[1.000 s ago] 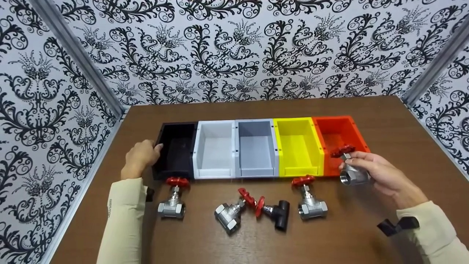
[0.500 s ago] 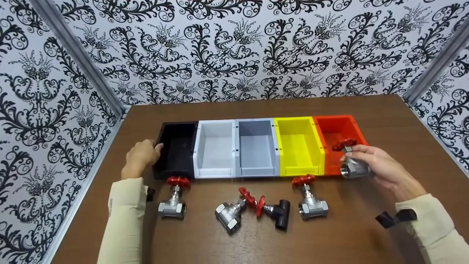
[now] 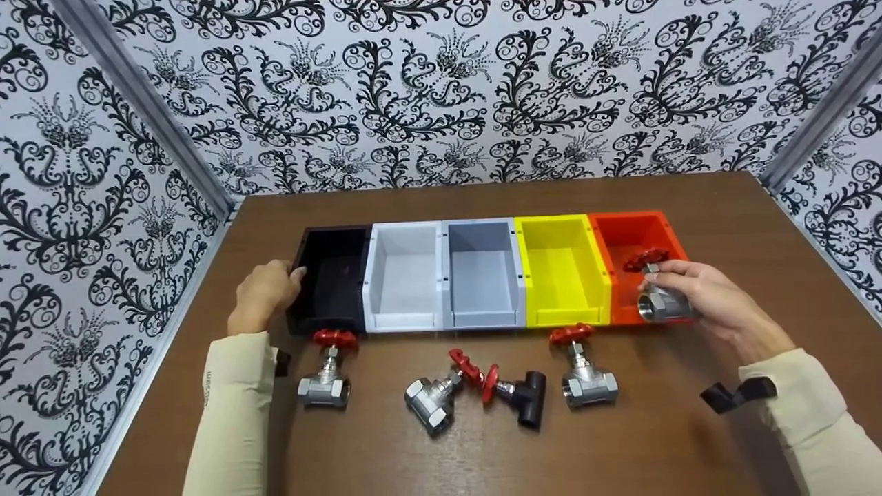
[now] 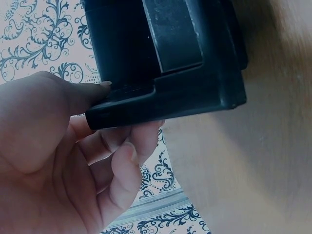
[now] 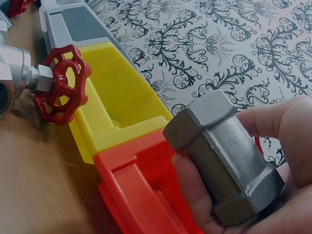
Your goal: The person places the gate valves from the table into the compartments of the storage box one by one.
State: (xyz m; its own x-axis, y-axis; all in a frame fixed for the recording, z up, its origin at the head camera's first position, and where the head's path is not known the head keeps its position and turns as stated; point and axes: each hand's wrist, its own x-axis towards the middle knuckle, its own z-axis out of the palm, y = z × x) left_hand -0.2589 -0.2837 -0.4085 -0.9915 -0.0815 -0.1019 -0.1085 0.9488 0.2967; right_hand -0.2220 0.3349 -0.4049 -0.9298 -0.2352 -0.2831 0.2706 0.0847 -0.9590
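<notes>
Scrolled black-and-white wallpaper (image 3: 441,103) fills the upper part of the head view, above a brown bench (image 3: 441,468). At right of the frame, the right hand (image 3: 723,303) pinches a steel valve (image 3: 665,304) near its neck, just below the red handwheel (image 3: 646,260), over the front of the red bin (image 3: 627,231); whether it touches the bin we cannot tell. At left, the left hand (image 3: 267,289) grips the side wall of the black bin (image 3: 337,248). From the left wrist, we see that wall between thumb and curled fingers (image 4: 126,173); it looks like stiff plastic, light enough for a pinch. From the right wrist, at lower right, the fingers close snugly about the valve's body with its faceted ends. We judge the metal heavy, rigid, hardly fragile, perhaps slippery where smooth; we would hold neck and body together, since the wheel could turn under a grip.
</notes>
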